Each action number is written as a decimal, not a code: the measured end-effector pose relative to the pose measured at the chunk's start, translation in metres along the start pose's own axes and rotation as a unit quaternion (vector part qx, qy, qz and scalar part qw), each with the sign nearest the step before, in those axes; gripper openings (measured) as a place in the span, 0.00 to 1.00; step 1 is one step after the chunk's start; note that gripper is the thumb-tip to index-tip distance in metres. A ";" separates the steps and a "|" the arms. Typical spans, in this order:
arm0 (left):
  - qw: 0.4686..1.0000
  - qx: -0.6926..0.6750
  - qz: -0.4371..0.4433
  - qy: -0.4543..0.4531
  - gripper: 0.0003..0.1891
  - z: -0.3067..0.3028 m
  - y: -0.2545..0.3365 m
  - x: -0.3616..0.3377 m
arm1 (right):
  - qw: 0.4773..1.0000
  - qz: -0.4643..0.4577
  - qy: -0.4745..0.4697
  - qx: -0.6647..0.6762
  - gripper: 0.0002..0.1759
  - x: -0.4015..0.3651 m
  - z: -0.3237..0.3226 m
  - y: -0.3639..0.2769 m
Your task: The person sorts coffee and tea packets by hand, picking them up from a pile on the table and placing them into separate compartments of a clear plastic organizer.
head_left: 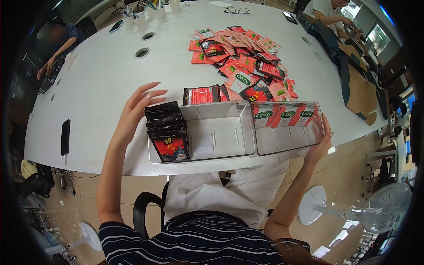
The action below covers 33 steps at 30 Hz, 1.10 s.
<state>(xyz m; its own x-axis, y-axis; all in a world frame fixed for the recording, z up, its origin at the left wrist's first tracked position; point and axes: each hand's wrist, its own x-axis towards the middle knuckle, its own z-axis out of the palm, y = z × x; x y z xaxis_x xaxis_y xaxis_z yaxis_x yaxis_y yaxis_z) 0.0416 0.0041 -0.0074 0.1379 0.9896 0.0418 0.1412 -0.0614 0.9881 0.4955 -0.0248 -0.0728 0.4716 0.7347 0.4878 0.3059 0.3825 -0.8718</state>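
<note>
Two clear plastic bins stand side by side at the near edge of the white table (97,75). The left bin (221,132) holds a row of black coffee sachets (168,128) at its left end. My left hand (137,108) is open, fingers spread, resting against the far left side of those sachets. The right bin (287,137) has a row of red Cozy tea packets (285,115) along its far wall. My right hand (321,134) is flat against that bin's right wall, fingers apart.
A heap of red and black sachets (243,57) lies beyond the bins. A black phone (65,137) lies at left, eyeglasses (236,10) and cups (154,11) at the far edge. Other people sit at far left (57,44) and far right (329,13).
</note>
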 end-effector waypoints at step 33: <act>0.758 0.496 0.036 -0.422 0.28 0.137 0.028 0.199 | 1.000 -0.020 0.018 -0.005 0.26 -0.001 0.003 -0.010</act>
<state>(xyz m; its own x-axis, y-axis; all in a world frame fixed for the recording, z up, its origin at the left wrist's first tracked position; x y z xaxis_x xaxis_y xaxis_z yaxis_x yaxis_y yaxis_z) 0.2076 0.1815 0.0081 0.6991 0.5693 -0.4326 0.7137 -0.5926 0.3735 0.4899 -0.0277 -0.0650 0.4883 0.6984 0.5233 0.3334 0.4049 -0.8514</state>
